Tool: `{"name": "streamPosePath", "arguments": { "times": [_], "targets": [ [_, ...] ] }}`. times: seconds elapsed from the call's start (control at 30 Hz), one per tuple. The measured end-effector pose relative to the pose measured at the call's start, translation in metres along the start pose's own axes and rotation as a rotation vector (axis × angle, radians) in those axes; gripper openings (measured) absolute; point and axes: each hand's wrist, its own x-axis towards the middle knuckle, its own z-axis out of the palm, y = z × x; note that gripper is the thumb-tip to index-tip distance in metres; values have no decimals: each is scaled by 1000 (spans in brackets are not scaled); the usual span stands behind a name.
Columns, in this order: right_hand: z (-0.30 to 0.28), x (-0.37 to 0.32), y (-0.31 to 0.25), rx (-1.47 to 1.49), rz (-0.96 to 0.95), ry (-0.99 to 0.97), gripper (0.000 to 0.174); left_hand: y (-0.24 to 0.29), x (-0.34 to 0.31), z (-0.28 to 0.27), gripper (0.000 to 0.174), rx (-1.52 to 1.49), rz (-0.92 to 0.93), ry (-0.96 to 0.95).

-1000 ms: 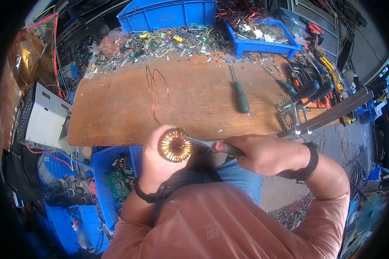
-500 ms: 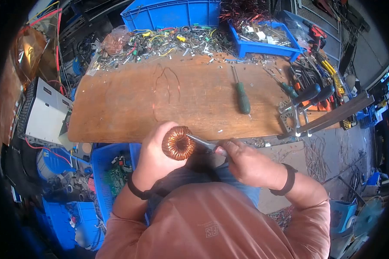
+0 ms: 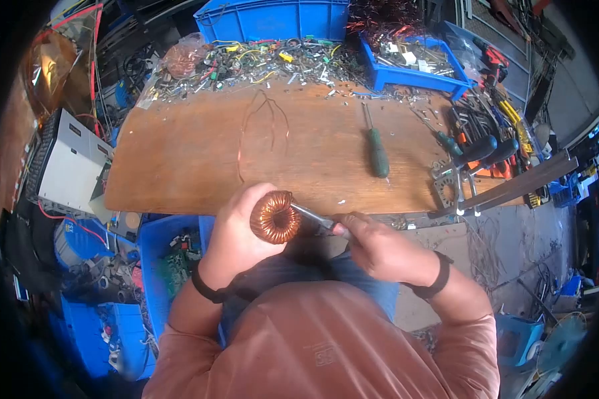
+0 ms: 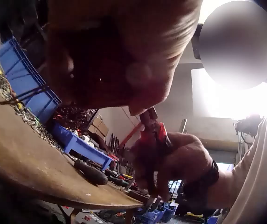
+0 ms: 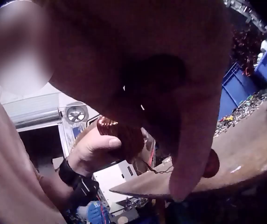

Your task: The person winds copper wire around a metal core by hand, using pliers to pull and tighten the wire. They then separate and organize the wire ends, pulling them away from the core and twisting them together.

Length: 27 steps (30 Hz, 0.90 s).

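Note:
My left hand (image 3: 236, 223) grips a ring-shaped coil (image 3: 275, 218) wound with copper wire, held in front of the table's near edge. From behind that hand a bent length of copper wire (image 3: 240, 149) extends over the tabletop. My right hand (image 3: 386, 247) holds red-handled pliers (image 3: 316, 217), whose metal nose reaches the upper right side of the coil. In the left wrist view the red grips of the pliers (image 4: 154, 135) show within the right hand's fingers. The right wrist view has the coil (image 5: 124, 137) in the left hand, partly behind the dark right hand.
A green-handled screwdriver (image 3: 377, 153) lies on the wooden table (image 3: 180, 153). Small scrap parts (image 3: 266, 63) are heaped along the back, beside a blue tray (image 3: 419, 80). Clamp handles (image 3: 476, 151) and other tools crowd the right end. A blue crate (image 3: 154, 266) holds circuit boards below.
The coil has tilted in my left hand, showing more of its outer windings. My right hand has shifted and turned, its forearm now lower and closer in, the pliers still at the coil.

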Motion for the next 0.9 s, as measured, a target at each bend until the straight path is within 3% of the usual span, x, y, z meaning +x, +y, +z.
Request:
{"name": "streamPosePath", "arguments": {
  "times": [0.1,0.23,0.5,0.8,0.9],
  "targets": [
    [-7,-1,-7,5,75,-70,40,3,1,-3,53,113,35,27],
    [-10,-2,2,-93,79,-76,39,5,-2,-4,54,234,21,-39],
    [13,-1,22,106,-148,-3,32,5,-6,-6,53,47,13,-72],
    [12,-8,6,125,-33,-19,26,12,-4,-10,55,-36,-2,-103],
    [13,-10,5,192,-75,-25,21,12,-5,-10,58,-82,-20,-114]
  ]
}}
